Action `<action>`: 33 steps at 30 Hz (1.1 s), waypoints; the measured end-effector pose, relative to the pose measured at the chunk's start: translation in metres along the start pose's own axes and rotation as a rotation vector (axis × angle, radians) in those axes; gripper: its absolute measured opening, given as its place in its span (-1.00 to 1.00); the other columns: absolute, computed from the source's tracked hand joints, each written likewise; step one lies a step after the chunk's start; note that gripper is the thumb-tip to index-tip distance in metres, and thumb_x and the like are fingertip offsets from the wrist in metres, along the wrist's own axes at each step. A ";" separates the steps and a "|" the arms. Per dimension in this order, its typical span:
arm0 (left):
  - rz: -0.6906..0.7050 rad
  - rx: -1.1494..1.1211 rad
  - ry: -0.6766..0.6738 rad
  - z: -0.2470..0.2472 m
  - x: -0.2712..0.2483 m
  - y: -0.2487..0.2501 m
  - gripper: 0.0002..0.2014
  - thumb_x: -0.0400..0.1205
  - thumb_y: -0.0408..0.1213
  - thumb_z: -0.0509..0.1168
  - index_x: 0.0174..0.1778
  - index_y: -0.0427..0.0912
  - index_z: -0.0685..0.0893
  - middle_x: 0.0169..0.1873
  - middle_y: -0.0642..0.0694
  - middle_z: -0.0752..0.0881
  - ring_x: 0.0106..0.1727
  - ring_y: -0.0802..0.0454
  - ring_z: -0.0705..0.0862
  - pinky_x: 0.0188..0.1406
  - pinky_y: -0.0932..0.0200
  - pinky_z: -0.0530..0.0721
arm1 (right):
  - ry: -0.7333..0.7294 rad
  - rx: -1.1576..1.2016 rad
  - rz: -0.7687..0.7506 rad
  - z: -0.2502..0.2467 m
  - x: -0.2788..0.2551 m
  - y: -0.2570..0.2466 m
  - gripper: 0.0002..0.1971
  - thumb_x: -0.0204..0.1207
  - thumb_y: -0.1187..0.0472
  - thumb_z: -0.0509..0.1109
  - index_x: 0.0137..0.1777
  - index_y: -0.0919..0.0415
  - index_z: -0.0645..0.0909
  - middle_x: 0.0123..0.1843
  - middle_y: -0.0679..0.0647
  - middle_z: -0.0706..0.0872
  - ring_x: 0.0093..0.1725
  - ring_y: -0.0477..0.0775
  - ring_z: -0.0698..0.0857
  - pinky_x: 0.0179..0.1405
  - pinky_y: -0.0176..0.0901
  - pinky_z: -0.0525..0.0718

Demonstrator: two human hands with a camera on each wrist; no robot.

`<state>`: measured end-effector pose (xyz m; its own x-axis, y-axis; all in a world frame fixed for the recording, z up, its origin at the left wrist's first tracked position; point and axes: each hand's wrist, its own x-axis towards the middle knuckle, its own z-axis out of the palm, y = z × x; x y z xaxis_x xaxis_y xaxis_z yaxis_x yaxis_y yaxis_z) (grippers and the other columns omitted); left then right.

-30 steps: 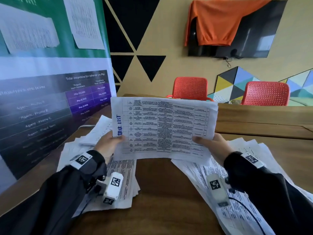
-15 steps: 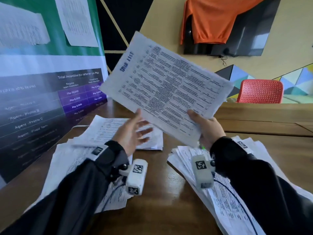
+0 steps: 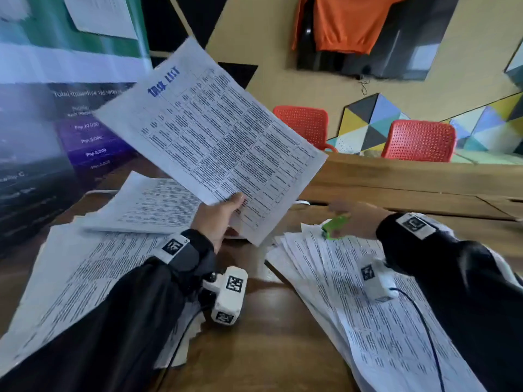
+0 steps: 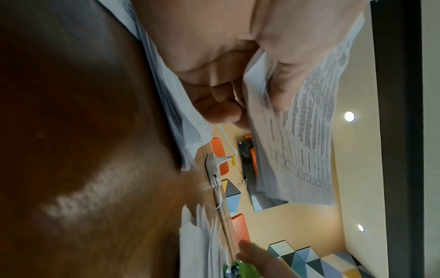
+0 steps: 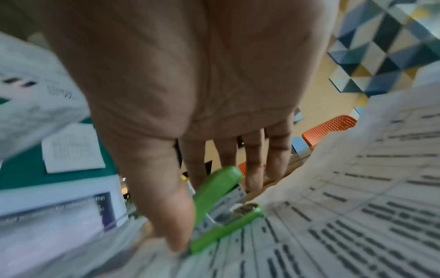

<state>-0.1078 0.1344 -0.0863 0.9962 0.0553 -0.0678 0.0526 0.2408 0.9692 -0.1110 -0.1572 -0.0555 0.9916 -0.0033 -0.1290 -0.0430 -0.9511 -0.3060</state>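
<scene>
Sheets: you have the "Task List" set (image 3: pixel 215 137) raised and tilted above the table (image 3: pixel 268 349), clear of every pile.
Left hand: your left hand (image 3: pixel 218 219) pinches that set at its lower corner, with the thumb on the printed face and the fingers curled behind.
Right hand: your right hand (image 3: pixel 356 219) is well apart from the set and stretched out over the right-hand pile (image 3: pixel 368 321). Its fingers are straight and the thumb lies against the green stapler (image 3: pixel 334 226), not yet closed round it.
Stapler: it lies on the far end of the right-hand pile, head slightly lifted from its base.
Done so far: one set looks gathered and is held in a single hand.
Left to do: by my reading, you must grip the green stapler, bring it to a corner of the set, press, then lay the set down. The left-hand pile (image 3: pixel 85 273) and the smaller pile (image 3: pixel 152 205) behind it lie loose.
Progress: early in this set, with the fastening not begun.
Watch: a one-corner pinch may let the sheets fan out of line.
</scene>
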 end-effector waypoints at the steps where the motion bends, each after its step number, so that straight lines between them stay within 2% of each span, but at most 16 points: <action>1: -0.013 -0.008 0.001 -0.002 0.001 -0.001 -0.80 0.60 -0.10 0.49 -0.09 -0.19 0.81 -0.10 -0.21 0.86 -0.13 -0.22 0.84 -0.30 -0.01 0.78 | -0.049 -0.124 -0.002 0.002 0.002 -0.003 -0.42 0.49 0.09 0.58 0.52 0.03 0.55 0.39 0.10 0.65 0.30 0.13 0.62 0.06 -0.24 0.45; 3: -0.025 -0.018 0.005 -0.005 0.002 -0.001 -0.79 0.60 -0.11 0.49 -0.09 -0.21 0.81 -0.15 -0.18 0.87 -0.13 -0.21 0.83 -0.27 0.00 0.77 | -0.063 -0.288 -0.009 0.002 0.006 -0.011 -0.56 0.51 0.06 0.56 0.38 0.04 0.65 0.23 0.09 0.70 0.12 0.14 0.61 -0.02 -0.20 0.46; 5: -0.036 -0.028 0.020 -0.008 0.004 -0.001 -0.71 0.58 -0.09 0.51 -0.02 -0.29 0.81 -0.13 -0.21 0.87 -0.04 -0.27 0.83 -0.13 -0.11 0.81 | 0.051 -0.253 -0.007 -0.001 0.010 -0.018 -0.73 0.51 -0.01 0.54 0.13 0.06 0.69 0.03 0.07 0.71 -0.03 0.13 0.60 -0.12 -0.16 0.48; 7: -0.037 -0.040 0.028 -0.011 0.004 -0.002 -0.56 0.53 -0.04 0.53 0.09 -0.37 0.79 -0.07 -0.29 0.86 0.03 -0.35 0.82 0.09 -0.32 0.79 | 0.198 0.045 -0.032 -0.001 0.015 -0.023 -0.76 0.48 -0.01 0.56 -0.12 0.09 0.59 -0.11 0.10 0.74 -0.16 0.15 0.67 -0.26 -0.13 0.55; 9: -0.030 -0.041 0.022 -0.014 0.003 -0.001 -0.41 0.42 0.07 0.53 0.14 -0.40 0.77 -0.05 -0.31 0.86 0.02 -0.36 0.83 0.14 -0.39 0.76 | 0.222 0.521 -0.048 0.006 0.017 -0.039 -0.79 0.54 0.09 0.52 -0.03 0.11 0.55 -0.14 0.12 0.72 -0.29 0.13 0.69 -0.38 -0.10 0.60; 12: -0.020 -0.034 0.050 -0.017 0.004 -0.003 -0.49 0.47 0.06 0.53 0.10 -0.33 0.79 -0.08 -0.27 0.87 -0.01 -0.31 0.84 0.13 -0.28 0.78 | 0.067 1.138 -0.015 0.027 0.013 -0.060 -0.89 0.65 0.21 0.34 0.06 0.16 0.69 -0.17 0.17 0.59 -0.49 0.08 0.54 -0.49 -0.15 0.44; 14: -0.022 -0.046 0.073 -0.017 0.006 -0.004 -0.62 0.53 -0.02 0.52 0.06 -0.27 0.81 -0.06 -0.23 0.87 0.02 -0.26 0.84 0.15 -0.21 0.78 | -0.039 1.377 -0.002 0.040 0.011 -0.065 -0.83 0.63 0.20 0.35 0.02 0.18 0.77 -0.16 0.18 0.54 -0.53 0.02 0.44 -0.53 -0.19 0.34; 16: -0.022 -0.051 0.097 -0.018 0.008 -0.006 -0.63 0.49 -0.02 0.56 0.06 -0.22 0.83 -0.02 -0.19 0.88 0.08 -0.21 0.83 0.23 -0.20 0.76 | -0.163 1.512 0.001 0.050 0.012 -0.064 -0.82 0.56 0.14 0.46 0.08 0.19 0.75 -0.12 0.16 0.58 -0.48 0.00 0.45 -0.54 -0.21 0.36; 19: -0.018 -0.057 0.110 -0.020 0.010 -0.009 -0.44 0.24 0.11 0.65 0.03 -0.20 0.85 -0.02 -0.18 0.88 0.08 -0.20 0.84 0.28 -0.27 0.73 | -0.277 1.580 -0.081 0.058 0.012 -0.054 -0.34 0.18 0.06 0.76 0.28 0.21 0.67 -0.05 0.15 0.70 -0.35 -0.01 0.62 -0.45 -0.27 0.58; 20: -0.022 -0.063 0.108 -0.020 0.011 -0.010 -0.36 0.14 0.17 0.69 0.02 -0.19 0.86 -0.02 -0.18 0.88 0.08 -0.21 0.84 0.28 -0.29 0.72 | -0.281 1.584 -0.121 0.059 0.012 -0.051 -0.25 0.00 0.06 0.83 0.22 0.21 0.67 -0.05 0.15 0.75 -0.31 0.00 0.67 -0.38 -0.27 0.65; 22: -0.031 -0.072 0.115 -0.021 0.012 -0.012 -0.23 -0.03 0.24 0.70 0.01 -0.15 0.87 -0.02 -0.17 0.88 0.09 -0.23 0.83 0.29 -0.29 0.71 | -0.270 1.577 -0.166 0.063 0.009 -0.048 -0.29 -0.17 0.05 0.89 -0.03 0.16 0.62 -0.03 0.15 0.81 -0.23 0.02 0.75 -0.27 -0.23 0.74; 24: -0.036 -0.068 0.111 -0.020 0.011 -0.012 -0.21 -0.09 0.24 0.68 0.00 -0.16 0.86 -0.02 -0.18 0.88 0.10 -0.24 0.83 0.32 -0.28 0.70 | -0.274 1.605 -0.187 0.066 0.007 -0.050 -0.36 -0.11 0.04 0.88 -0.15 0.12 0.55 0.03 0.16 0.83 -0.17 0.07 0.79 -0.23 -0.18 0.77; 28: -0.044 -0.043 0.117 -0.018 0.006 -0.008 -0.47 0.22 0.08 0.66 0.00 -0.19 0.85 -0.03 -0.18 0.88 0.11 -0.23 0.82 0.33 -0.27 0.69 | -0.287 1.651 -0.221 0.063 0.000 -0.060 -0.71 0.37 0.23 0.52 0.10 0.24 0.72 0.01 0.15 0.81 -0.15 0.07 0.78 -0.21 -0.22 0.75; 30: -0.053 -0.013 0.144 -0.018 0.006 -0.008 -0.41 0.24 0.11 0.68 0.07 -0.19 0.83 -0.01 -0.16 0.88 0.11 -0.21 0.82 0.32 -0.25 0.70 | -0.283 1.660 -0.243 0.064 -0.001 -0.061 -0.73 0.37 0.33 0.49 0.07 0.21 0.81 -0.04 0.12 0.81 -0.16 0.05 0.75 -0.23 -0.25 0.72; 32: -0.049 0.013 0.170 -0.018 0.007 -0.010 -0.16 0.02 0.28 0.70 0.13 -0.17 0.82 0.05 -0.13 0.86 0.14 -0.19 0.80 0.32 -0.22 0.69 | -0.283 1.668 -0.273 0.065 0.000 -0.061 -0.69 0.24 0.31 0.66 0.02 0.15 0.86 -0.07 0.08 0.78 -0.18 0.02 0.69 -0.23 -0.26 0.70; 33: -0.041 0.027 0.176 -0.018 0.007 -0.012 -0.06 -0.09 0.36 0.69 0.14 -0.14 0.82 0.08 -0.12 0.85 0.17 -0.19 0.78 0.33 -0.21 0.68 | -0.286 1.668 -0.290 0.065 0.001 -0.060 -0.57 0.10 0.26 0.77 0.03 0.14 0.86 -0.08 0.07 0.75 -0.19 0.01 0.68 -0.21 -0.26 0.70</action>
<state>-0.1024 0.1495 -0.1029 0.9656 0.2155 -0.1458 0.0974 0.2202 0.9706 -0.1151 -0.0798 -0.0989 0.9457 0.3248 0.0091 -0.1339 0.4151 -0.8999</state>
